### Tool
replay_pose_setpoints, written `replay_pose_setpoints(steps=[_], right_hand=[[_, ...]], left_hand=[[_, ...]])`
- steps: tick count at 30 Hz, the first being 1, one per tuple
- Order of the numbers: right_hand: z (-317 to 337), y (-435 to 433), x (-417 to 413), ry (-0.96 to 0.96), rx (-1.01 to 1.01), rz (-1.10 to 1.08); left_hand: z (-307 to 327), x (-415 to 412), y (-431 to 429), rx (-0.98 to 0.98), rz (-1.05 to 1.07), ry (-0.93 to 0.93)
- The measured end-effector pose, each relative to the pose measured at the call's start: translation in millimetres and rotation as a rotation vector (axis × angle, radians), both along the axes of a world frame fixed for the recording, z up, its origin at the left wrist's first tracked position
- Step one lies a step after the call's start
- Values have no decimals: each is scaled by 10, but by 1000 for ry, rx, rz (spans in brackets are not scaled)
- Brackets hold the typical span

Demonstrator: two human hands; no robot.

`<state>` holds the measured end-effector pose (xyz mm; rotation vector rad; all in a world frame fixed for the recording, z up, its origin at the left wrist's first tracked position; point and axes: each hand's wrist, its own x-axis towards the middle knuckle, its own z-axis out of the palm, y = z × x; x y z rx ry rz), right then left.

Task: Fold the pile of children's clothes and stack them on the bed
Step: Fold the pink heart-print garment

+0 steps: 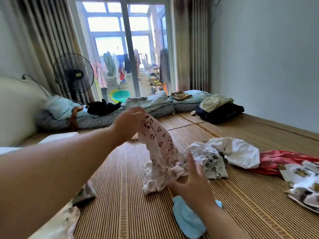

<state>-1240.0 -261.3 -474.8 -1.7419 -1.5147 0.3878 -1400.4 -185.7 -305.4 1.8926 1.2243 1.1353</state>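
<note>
My left hand (pixel 128 124) pinches the heart-print trousers (pixel 155 140) up off the woven mat (pixel 120 187) so they hang straight; right hand (pixel 191 185), fingers spread, empty, hovers beside their ruffled end. Unfolded pile (pixel 229 152) lies just right of them.

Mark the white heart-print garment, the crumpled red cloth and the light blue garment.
white heart-print garment (pixel 159 144): head view, lifted middle section.
crumpled red cloth (pixel 283 160): head view, its centre folds.
light blue garment (pixel 187 220): head view, exposed lower part.
</note>
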Motion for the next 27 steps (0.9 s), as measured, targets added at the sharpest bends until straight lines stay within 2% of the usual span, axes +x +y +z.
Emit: replay_pose_setpoints(steps=[3, 5, 7, 9, 11, 13, 14, 16, 19, 21, 22, 25, 27], right_hand=[[227, -69, -178, 11, 73, -65], [254, -122, -291, 130, 64, -17], [275, -232, -444, 288, 44, 119], [319, -425, -601, 508, -73, 362], [343, -646, -756, 764, -293, 645], [399, -909, -959, 922, -414, 918], [441, -1053, -1079, 948, -448, 990], [556, -1305, -1339, 882, -449, 1049], [664, -1545, -1681, 750, -323, 925], [715, -1585, -1805, 703, -285, 804], [758, -1596, -1838, 708, -274, 759], [1013, -1586, -1858, 693, -214, 663], [1218, -1533, -1845, 614, -155, 591]], left_hand=[[471, -288, -360, -25, -96, -102], [665, -479, -589, -16, -94, -115], [805, -752, -764, -54, -91, -176], [884, -1014, -954, -142, -66, -227], [890, -1240, -1133, -228, -49, -271], [848, -1400, -1291, -222, 27, -275], [804, -1466, -1320, -206, 59, -274], [737, -1547, -1458, -178, 132, -232], [631, -1642, -1623, -365, 52, -229], [587, -1707, -1646, -335, 92, -201], [553, -1744, -1655, -269, 135, -111], [451, -1911, -1687, 10, 323, 417], [298, -2054, -1718, 84, 322, 734]])
